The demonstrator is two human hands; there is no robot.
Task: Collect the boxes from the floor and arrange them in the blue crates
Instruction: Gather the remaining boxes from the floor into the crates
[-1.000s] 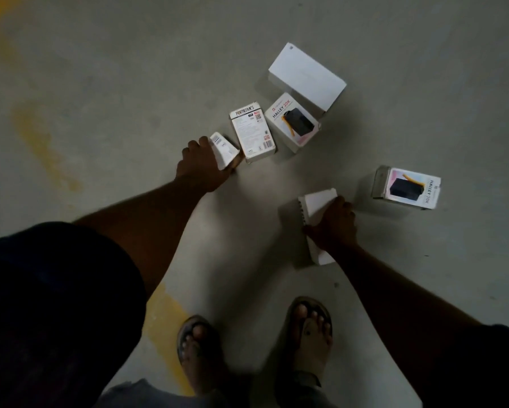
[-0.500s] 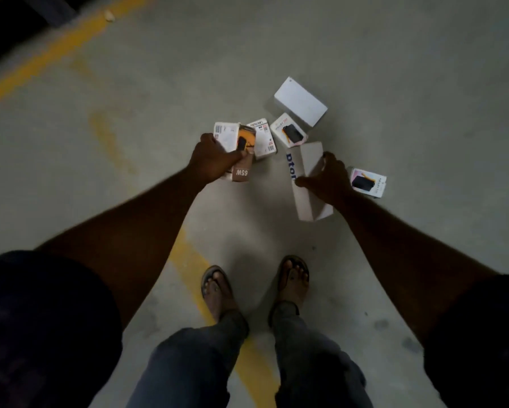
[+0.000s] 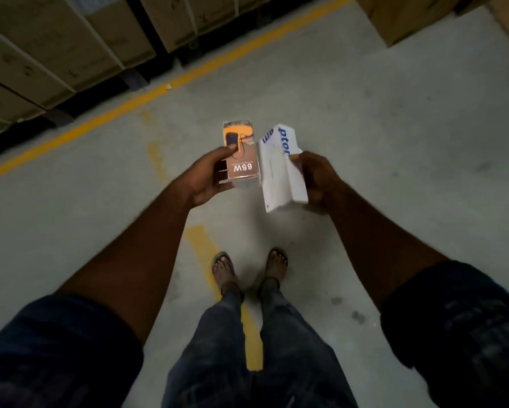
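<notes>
At mid-frame, left hand (image 3: 209, 176) grips 65W box (image 3: 244, 167); right hand (image 3: 318, 181) grips white box (image 3: 277, 172); carry level; crates unseen.

Both arms reach forward at about the same height, each hand gripping one box.

The left hand (image 3: 209, 175) lies with its thumb (image 3: 230, 149) across the printed face of an orange-and-brown box marked 65W (image 3: 241, 160) and its fingers curled under the box's near end. The right hand (image 3: 318, 181) shows its back to the camera, fingers wrapped round the right side of a white box with blue lettering (image 3: 278, 172). The two hands sit close, so the boxes are just beside each other. Bare forearms run back to dark sleeves (image 3: 56, 348) at the lower corners. Below, the legs stand together, feet in sandals (image 3: 224, 267).
</notes>
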